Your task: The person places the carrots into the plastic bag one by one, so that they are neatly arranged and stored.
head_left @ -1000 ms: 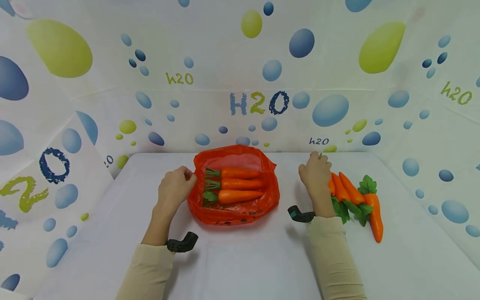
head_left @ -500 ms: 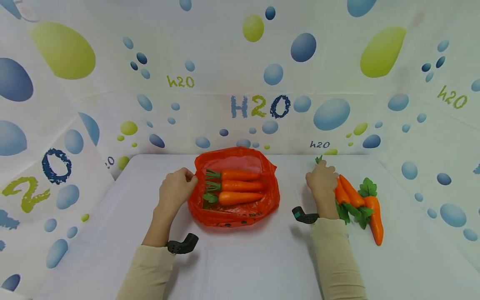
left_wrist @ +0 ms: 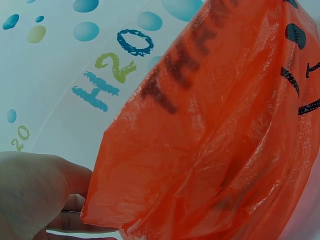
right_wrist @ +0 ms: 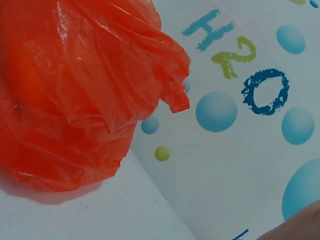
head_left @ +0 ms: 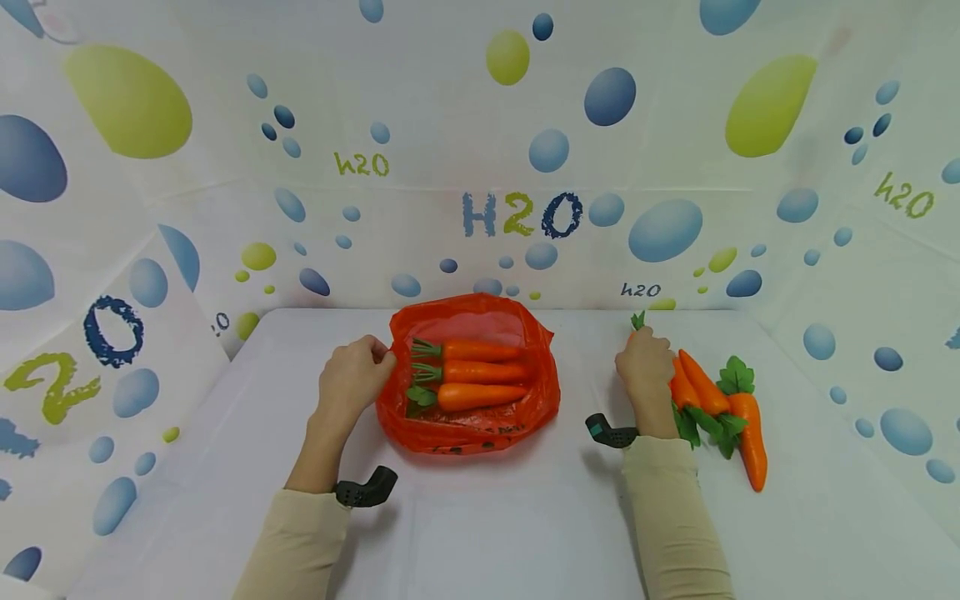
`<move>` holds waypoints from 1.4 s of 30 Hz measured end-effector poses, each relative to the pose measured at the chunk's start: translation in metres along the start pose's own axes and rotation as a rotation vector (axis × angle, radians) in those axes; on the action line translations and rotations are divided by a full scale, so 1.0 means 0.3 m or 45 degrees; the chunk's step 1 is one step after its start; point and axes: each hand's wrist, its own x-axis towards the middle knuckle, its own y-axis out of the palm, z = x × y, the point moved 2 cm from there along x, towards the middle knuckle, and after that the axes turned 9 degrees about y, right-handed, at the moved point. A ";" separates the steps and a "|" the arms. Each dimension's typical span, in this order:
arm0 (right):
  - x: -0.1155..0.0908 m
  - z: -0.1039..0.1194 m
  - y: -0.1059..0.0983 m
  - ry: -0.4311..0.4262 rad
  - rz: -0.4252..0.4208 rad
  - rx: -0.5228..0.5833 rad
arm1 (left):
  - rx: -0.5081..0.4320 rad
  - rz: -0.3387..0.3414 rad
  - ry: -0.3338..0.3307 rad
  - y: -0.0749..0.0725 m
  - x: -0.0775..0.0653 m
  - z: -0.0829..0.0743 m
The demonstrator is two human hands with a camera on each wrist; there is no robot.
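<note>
In the head view an open red plastic bag (head_left: 468,437) lies in the middle of the table, with three orange carrots (head_left: 483,372) side by side in it, green tops to the left. My left hand (head_left: 352,377) pinches the bag's left edge; the left wrist view shows the fingers at a corner of the red plastic (left_wrist: 150,165). To the right of the bag, my right hand (head_left: 647,367) has its fingers curled over a carrot (head_left: 637,319), whose leafy top sticks out beyond them. Most of that carrot is hidden under the hand.
Beside my right hand several carrots (head_left: 703,383) lie in a pile with leaves toward me, and another carrot (head_left: 750,442) points its tip toward me. A patterned backdrop (head_left: 420,233) rises behind the white table (head_left: 480,533).
My right hand has shifted slightly right and toward me, so more of the carrot's green top shows beyond the fingers. The left hand and the bag keep their places.
</note>
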 end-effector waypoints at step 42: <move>0.001 0.004 0.032 0.005 0.161 0.007 | -0.007 0.014 -0.043 -0.002 -0.001 -0.003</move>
